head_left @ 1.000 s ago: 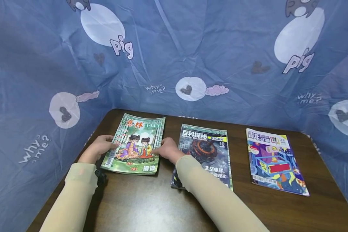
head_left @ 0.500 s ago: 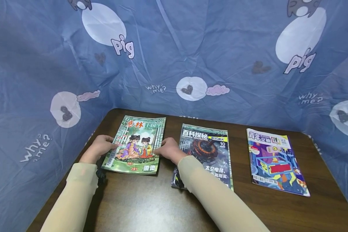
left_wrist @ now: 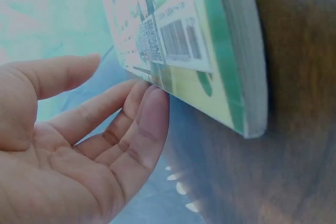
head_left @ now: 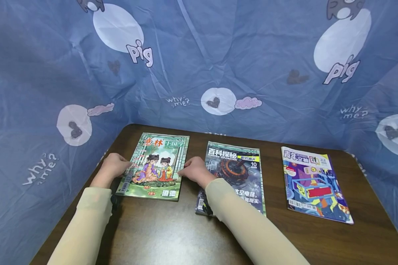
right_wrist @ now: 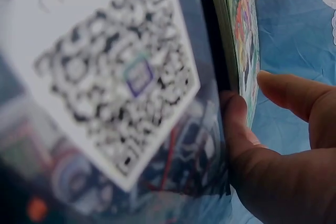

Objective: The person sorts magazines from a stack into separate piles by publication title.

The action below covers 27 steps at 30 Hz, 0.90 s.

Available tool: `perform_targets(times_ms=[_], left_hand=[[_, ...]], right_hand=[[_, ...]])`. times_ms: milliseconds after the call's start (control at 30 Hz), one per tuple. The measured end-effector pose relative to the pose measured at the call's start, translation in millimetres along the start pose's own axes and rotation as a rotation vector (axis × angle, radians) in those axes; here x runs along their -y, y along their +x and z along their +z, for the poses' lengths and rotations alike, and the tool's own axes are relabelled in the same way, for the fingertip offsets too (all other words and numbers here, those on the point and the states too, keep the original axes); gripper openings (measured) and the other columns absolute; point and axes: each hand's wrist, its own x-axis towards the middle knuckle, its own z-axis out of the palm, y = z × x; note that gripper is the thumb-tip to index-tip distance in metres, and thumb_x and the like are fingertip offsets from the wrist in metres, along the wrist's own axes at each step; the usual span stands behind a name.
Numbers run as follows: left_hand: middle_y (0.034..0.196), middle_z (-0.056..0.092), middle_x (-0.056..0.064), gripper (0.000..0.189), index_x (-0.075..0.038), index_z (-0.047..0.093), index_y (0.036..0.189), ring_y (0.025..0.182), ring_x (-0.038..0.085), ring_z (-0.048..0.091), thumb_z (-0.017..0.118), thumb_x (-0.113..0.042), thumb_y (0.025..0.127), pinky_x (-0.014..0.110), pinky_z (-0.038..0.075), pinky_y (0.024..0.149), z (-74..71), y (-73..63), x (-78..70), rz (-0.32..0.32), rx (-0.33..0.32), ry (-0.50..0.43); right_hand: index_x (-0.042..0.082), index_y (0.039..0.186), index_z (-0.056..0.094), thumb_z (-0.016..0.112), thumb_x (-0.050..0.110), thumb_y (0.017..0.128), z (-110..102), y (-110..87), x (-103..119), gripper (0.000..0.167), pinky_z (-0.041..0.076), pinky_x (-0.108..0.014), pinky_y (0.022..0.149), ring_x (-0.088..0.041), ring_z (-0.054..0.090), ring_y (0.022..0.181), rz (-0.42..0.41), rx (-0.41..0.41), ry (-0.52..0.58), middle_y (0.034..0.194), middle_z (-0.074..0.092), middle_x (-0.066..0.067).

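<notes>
A green illustrated magazine (head_left: 156, 165) lies at the table's far left, its cover showing two drawn figures. My left hand (head_left: 112, 167) is at its left edge. In the left wrist view, the fingertips (left_wrist: 155, 108) touch the spine, and the thumb stands apart from the cover. On the opposite side my right hand (head_left: 196, 171) pinches the right edge; in the right wrist view its thumb is at the cover and a finger (right_wrist: 236, 111) at the page edges. Partly beneath my right forearm lies a dark science magazine (head_left: 233, 169).
A purple and blue magazine (head_left: 316, 184) lies farther right on the brown wooden table (head_left: 152, 235). Blue printed cloth (head_left: 172, 55) hangs behind and at both sides of the table.
The green magazine's top edge has come down slightly and it lies flatter. My right hand has shifted a little to the right; my left thumb has drawn slightly back from the cover.
</notes>
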Motion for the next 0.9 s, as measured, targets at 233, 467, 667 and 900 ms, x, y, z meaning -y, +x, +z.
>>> perform_targets(times_ms=[233, 467, 667, 900], left_hand=[[0.091, 0.069, 0.025, 0.034, 0.015, 0.071, 0.1, 0.081, 0.036, 0.066, 0.067, -0.017, 0.093, 0.05, 0.056, 0.071, -0.5, -6.0, -7.2, 0.046, -0.041, 0.038], [0.092, 0.07, 0.025, 0.034, 0.013, 0.073, 0.1, 0.084, 0.038, 0.064, 0.064, -0.019, 0.096, 0.053, 0.053, 0.075, 4.0, -10.4, -18.3, 0.085, -0.075, 0.059], [0.103, 0.069, 0.027, 0.036, 0.013, 0.071, 0.107, 0.09, 0.038, 0.063, 0.062, -0.02, 0.097, 0.053, 0.053, 0.076, 11.3, -17.0, -33.6, 0.112, -0.051, 0.009], [0.107, 0.069, 0.027, 0.037, 0.011, 0.071, 0.112, 0.088, 0.035, 0.065, 0.063, -0.023, 0.099, 0.049, 0.054, 0.073, 21.2, -25.5, -53.9, 0.158, -0.042, -0.034]], right_hand=[[0.0, 0.102, 0.072, 0.086, 0.019, 0.083, -5, -4.8, 1, 0.031, 0.054, -0.042, 0.082, -0.027, 0.061, 0.097, -0.016, -0.027, -0.012, 0.105, 0.064, -0.009], [-0.001, 0.116, 0.07, 0.083, 0.02, 0.086, -9, -5.9, -1, 0.038, 0.054, -0.041, 0.079, -0.026, 0.062, 0.097, -0.016, -0.027, 0.042, 0.108, 0.065, -0.008], [-0.005, 0.123, 0.066, 0.078, 0.014, 0.09, -17, -11.8, -2, 0.04, 0.057, -0.04, 0.079, -0.024, 0.068, 0.09, -0.062, -0.019, 0.158, 0.103, 0.071, -0.01], [-0.004, 0.122, 0.067, 0.079, 0.016, 0.091, -30, -22.4, -8, 0.039, 0.057, -0.038, 0.078, -0.023, 0.069, 0.091, -0.121, -0.045, 0.188, 0.105, 0.072, -0.01]])
